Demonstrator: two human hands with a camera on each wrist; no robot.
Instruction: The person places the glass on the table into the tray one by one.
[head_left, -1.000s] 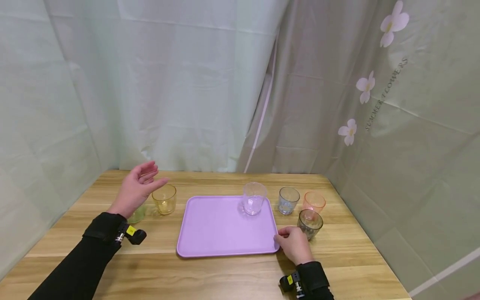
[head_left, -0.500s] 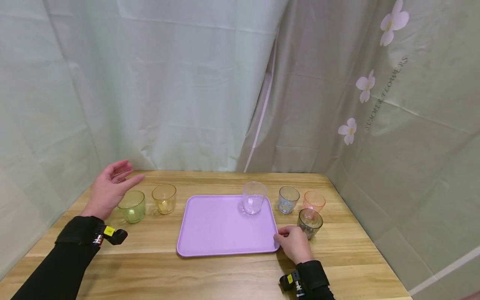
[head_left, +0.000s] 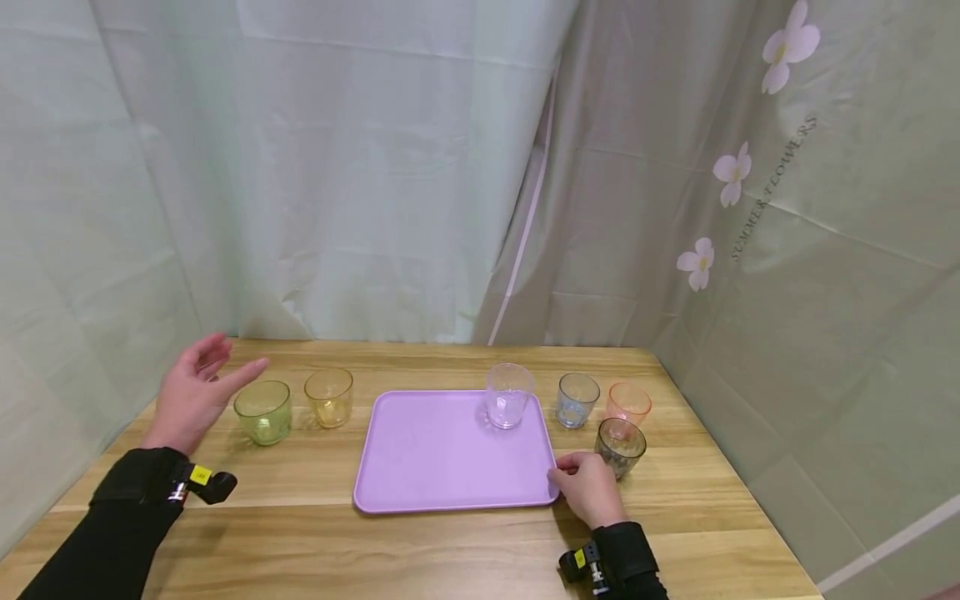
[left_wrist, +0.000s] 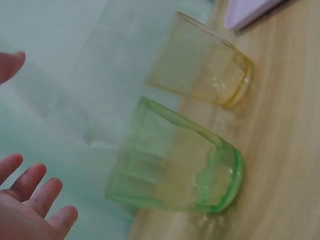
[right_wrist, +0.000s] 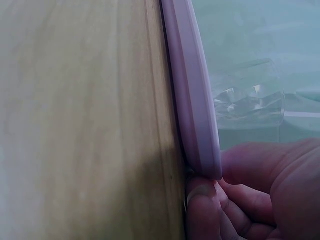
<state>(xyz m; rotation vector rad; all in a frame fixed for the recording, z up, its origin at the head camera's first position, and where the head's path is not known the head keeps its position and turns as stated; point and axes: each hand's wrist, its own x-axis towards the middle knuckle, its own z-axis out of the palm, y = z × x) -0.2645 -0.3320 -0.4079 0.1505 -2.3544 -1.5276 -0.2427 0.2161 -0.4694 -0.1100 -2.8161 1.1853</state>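
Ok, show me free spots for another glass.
Free: the purple tray, left of the clear glass, and the wooden table along the tray's near edge. Crowded: right of the tray, where the gray glass, blue glass and orange glass cluster near the right hand.

A purple tray [head_left: 450, 454] and a green glass [head_left: 264, 417]
The tray lies flat, its near right corner pinched by the right hand [head_left: 590, 489], a clear glass [head_left: 509, 400] upright at its far right; the see-through green glass stands upright left of the tray, beside but apart from the left hand [head_left: 191, 398].
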